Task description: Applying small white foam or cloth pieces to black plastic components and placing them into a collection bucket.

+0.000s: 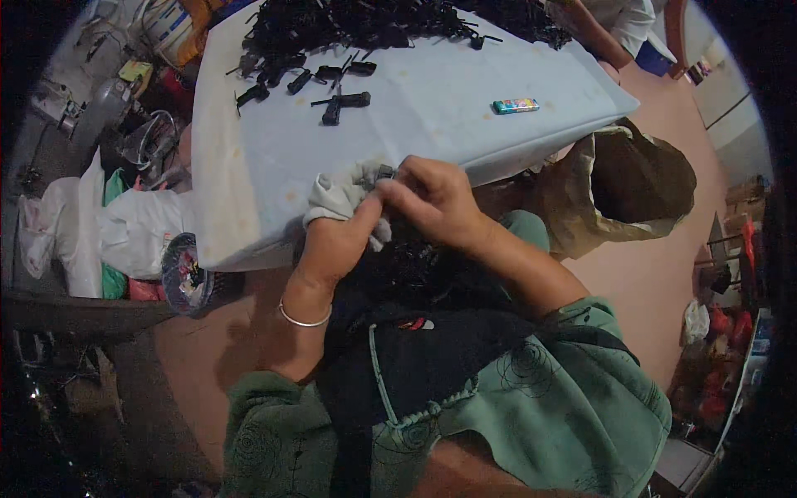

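Note:
Both my hands meet at the near edge of the table. My left hand [343,228], with a bangle on the wrist, is closed in a whitish cloth [332,197] that covers most of its fingers. A small dark piece [384,173] sticks out of the cloth; its kind is too small to tell. My right hand [440,195] pinches at that piece with bent fingers, its thumb beside it. Beyond my hands, several black plastic parts with thin stems [340,104] lie loose on the white-covered table [432,91].
A big heap of similar black parts [332,25] covers the table's far side. A small colourful oblong thing [515,105] lies at the right. An open brown sack [573,199] stands right of the table. White bags [137,228] and a basket [189,278] stand left. Another person's arm [594,33] rests at the far right.

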A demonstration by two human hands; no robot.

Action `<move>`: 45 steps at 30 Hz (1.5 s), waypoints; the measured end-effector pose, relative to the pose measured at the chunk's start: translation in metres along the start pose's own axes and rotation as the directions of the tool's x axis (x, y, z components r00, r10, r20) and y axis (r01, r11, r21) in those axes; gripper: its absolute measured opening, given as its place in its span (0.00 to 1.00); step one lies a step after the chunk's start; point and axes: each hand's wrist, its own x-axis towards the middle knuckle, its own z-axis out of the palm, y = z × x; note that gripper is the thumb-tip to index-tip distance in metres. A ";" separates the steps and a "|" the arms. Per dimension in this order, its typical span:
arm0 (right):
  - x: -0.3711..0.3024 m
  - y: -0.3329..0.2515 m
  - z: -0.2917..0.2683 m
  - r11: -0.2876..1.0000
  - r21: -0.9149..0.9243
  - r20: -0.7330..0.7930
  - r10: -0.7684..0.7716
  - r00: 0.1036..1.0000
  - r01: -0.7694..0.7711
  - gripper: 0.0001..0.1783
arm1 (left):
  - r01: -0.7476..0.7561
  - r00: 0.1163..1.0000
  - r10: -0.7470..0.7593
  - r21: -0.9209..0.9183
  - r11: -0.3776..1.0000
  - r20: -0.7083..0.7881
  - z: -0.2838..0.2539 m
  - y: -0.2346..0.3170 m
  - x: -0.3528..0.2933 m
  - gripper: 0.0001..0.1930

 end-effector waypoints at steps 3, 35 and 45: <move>0.006 -0.002 -0.001 0.938 0.169 0.018 0.305 0.952 -0.304 0.12 | 0.064 0.998 -0.064 0.090 0.994 0.002 0.003 0.016 -0.003 0.10; -0.012 0.019 -0.012 0.967 -0.088 0.385 0.253 0.887 -0.238 0.12 | 0.006 0.991 -0.016 -0.074 0.997 -0.136 -0.008 -0.008 -0.002 0.09; -0.002 0.011 -0.007 0.923 0.223 0.286 0.247 0.926 -0.315 0.09 | 0.023 0.999 -0.026 0.115 0.993 0.025 0.002 0.010 -0.009 0.13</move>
